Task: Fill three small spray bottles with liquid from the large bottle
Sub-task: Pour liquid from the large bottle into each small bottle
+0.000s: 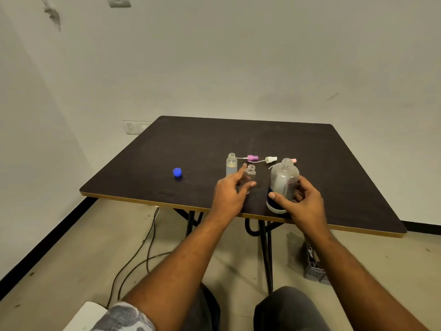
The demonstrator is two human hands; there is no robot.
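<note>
The large clear bottle with a blue-and-white label stands uncapped near the table's front edge, and my right hand grips its lower half. My left hand holds a small clear spray bottle, open at the top, between thumb and fingers. A second small bottle with some liquid in it stands just behind my left hand. Three spray heads lie behind the bottles: a purple one, a white one and a pink one partly hidden by the large bottle. I see only two small bottles.
A blue cap lies on the dark table to the left of the bottles. Cables run over the floor under the table, and a grey basket stands by the table leg. White walls close in behind and on the left.
</note>
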